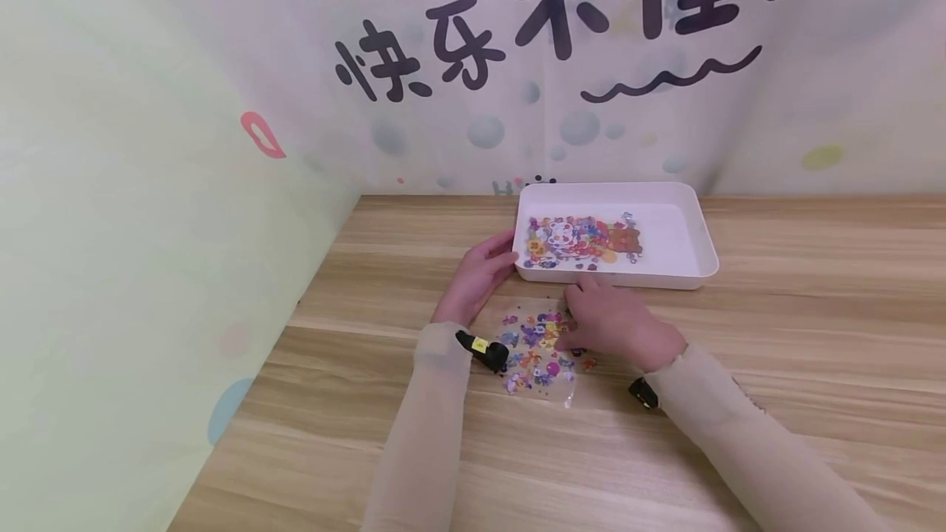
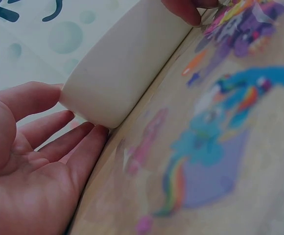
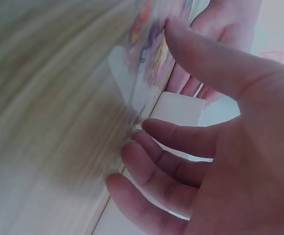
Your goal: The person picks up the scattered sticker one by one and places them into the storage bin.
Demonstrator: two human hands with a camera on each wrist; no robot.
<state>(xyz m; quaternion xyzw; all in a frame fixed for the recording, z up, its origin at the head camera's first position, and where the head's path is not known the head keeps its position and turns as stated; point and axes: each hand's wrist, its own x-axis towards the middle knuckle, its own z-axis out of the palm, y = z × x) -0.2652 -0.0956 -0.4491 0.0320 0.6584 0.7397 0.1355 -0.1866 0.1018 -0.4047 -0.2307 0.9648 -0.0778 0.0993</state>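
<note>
A clear sheet of colourful cartoon stickers (image 1: 532,351) lies on the table in front of a white tray (image 1: 672,279). Inside the tray are more stickers (image 1: 584,240), one shaped like a brown bear. My left hand (image 1: 476,277) is at the tray's left end; in the left wrist view its thumb and fingertips touch the tray wall (image 2: 117,73). Over the sheet's right side rests my right hand (image 1: 617,323). Its thumb touches the stickers and its bent fingertips (image 3: 132,152) press near the sheet's far edge, well apart from the thumb.
The wood-grain table (image 1: 813,310) reaches back to a printed cloth (image 1: 443,138) with black characters, just behind the tray. Another pale cloth (image 1: 148,228) hangs along the left edge. Black wrist cameras (image 1: 484,350) sit on both beige sleeves.
</note>
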